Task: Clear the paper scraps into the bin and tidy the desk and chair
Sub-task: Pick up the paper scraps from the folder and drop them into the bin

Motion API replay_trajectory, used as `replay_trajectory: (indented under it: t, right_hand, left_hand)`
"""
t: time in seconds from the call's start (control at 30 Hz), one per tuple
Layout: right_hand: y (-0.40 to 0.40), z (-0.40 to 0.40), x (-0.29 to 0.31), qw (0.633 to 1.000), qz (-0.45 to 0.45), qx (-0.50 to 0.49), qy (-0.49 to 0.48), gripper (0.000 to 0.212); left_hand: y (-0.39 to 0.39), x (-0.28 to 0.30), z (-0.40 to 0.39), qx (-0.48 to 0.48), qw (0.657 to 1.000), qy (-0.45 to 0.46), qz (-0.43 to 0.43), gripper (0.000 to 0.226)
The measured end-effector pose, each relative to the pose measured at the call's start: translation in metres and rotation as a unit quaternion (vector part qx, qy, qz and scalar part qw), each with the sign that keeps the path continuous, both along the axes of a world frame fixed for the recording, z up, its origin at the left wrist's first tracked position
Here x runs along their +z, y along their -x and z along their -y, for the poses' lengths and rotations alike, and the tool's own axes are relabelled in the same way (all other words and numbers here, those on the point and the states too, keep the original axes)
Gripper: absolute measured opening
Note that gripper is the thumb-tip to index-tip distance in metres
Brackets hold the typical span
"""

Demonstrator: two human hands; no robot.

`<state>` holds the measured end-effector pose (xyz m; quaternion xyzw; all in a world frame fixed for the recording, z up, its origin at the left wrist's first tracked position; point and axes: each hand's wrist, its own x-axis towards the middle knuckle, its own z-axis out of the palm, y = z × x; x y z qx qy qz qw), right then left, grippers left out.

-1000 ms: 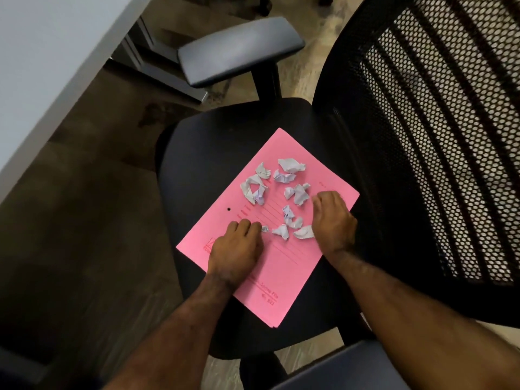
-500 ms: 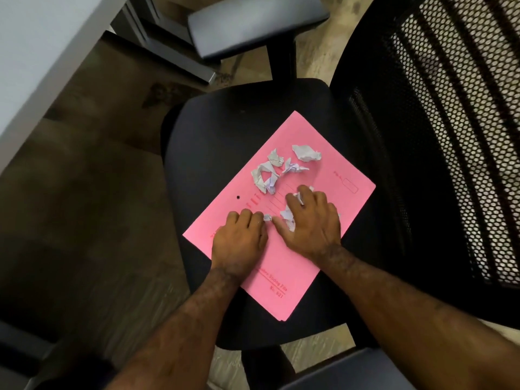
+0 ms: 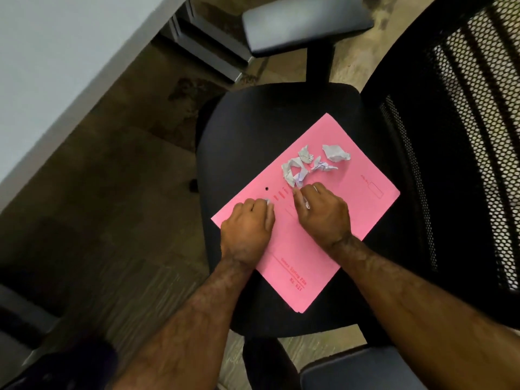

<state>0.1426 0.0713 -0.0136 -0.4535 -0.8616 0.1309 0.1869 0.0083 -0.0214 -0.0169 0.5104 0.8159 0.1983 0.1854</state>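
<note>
A pink folder (image 3: 351,220) lies flat on the black seat (image 3: 267,122) of an office chair. Several crumpled white paper scraps (image 3: 295,170) sit on its far half, one larger scrap (image 3: 336,153) furthest right. My left hand (image 3: 247,229) rests on the folder's left edge, fingers curled around a small scrap that peeks out at the knuckles. My right hand (image 3: 323,215) lies beside it, closed over gathered scraps, bits of white showing between the fingers, its fingertips touching the nearest loose scrap.
The chair's mesh backrest (image 3: 464,150) rises at the right, and a padded armrest (image 3: 304,21) stands beyond the seat. A second armrest (image 3: 363,370) is at the bottom. A white desk (image 3: 56,52) fills the upper left, with brown floor (image 3: 112,192) between.
My right hand swept left across the folder, gathering the nearer scraps under it, and now sits close to my left hand. Fewer loose scraps remain visible.
</note>
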Motion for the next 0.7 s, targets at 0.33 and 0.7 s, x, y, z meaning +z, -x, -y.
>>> replay_trajectory:
  t: [0.33, 0.7]
  right_hand:
    - [0.142, 0.118, 0.044, 0.982, -0.137, 0.123, 0.052, 0.038]
    - [0.293, 0.395, -0.016, 0.908, -0.164, 0.352, 0.156, 0.04]
  left_hand:
    - [0.086, 0.018, 0.132, 0.268, 0.95, -0.153, -0.052, 0.03]
    - [0.156, -0.032, 0.434, 0.47, 0.873, -0.059, -0.118, 0.029]
